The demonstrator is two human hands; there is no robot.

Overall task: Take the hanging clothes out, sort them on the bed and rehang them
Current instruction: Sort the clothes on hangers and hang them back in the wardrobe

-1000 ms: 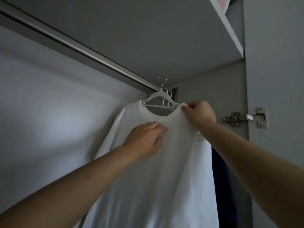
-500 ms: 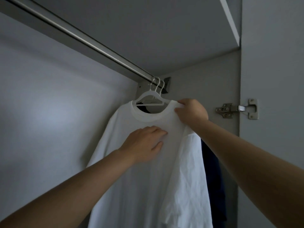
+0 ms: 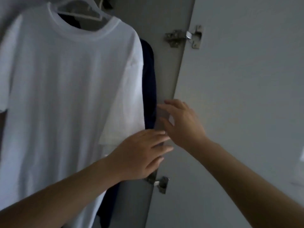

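The plain white cotton T-shirt now hangs on its white plastic hanger inside the wardrobe with nobody touching its collar: half a second ago the right hand pinched the neckline and the left hand lay flat on the chest, and both have since let go and dropped to the shirt's right side. Just behind the shirt's right sleeve hangs a dark navy garment. The left hand is below that sleeve, fingers straight and spread, holding nothing; the right hand is just beyond the navy garment's edge, fingers loose and apart, also holding nothing. Further right of the shirt stand the grey wardrobe door and its metal hinge. To my eye the white shirt is rehung and they are tidying or leaving.
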